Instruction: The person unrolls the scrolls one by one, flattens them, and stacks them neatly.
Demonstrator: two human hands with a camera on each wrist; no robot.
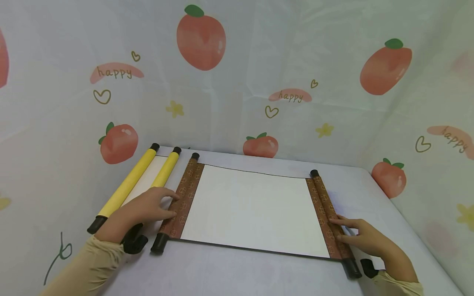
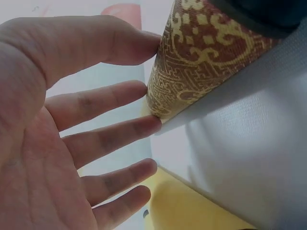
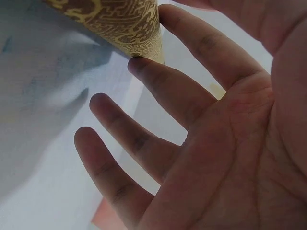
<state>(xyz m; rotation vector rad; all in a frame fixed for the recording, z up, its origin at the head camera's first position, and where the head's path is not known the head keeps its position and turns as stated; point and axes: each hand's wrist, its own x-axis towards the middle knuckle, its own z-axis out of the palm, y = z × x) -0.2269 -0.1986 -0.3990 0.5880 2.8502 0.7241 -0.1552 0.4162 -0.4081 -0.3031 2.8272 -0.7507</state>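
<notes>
A hanging scroll with a blank white sheet (image 1: 255,209) lies unrolled on the table, its two ends wound in brown patterned cloth with black knobs. My left hand (image 1: 144,207) touches the left roller (image 1: 189,172) with thumb and fingertips at its outer side. In the left wrist view the fingers (image 2: 112,136) are spread and nearly straight, their tips against the gold-and-brown cloth (image 2: 192,62). At the opposite end, my right hand (image 1: 370,240) touches the right roller (image 1: 325,201) from outside. The right wrist view shows extended fingers (image 3: 163,86), two tips meeting the patterned cloth (image 3: 129,24).
Left of the brown scroll lies a second scroll with yellow rollers (image 1: 129,181) and black knobs, partly covered by the left forearm. Behind the white tabletop (image 1: 237,273) hangs a curtain (image 1: 229,98) printed with peaches, hearts and stars.
</notes>
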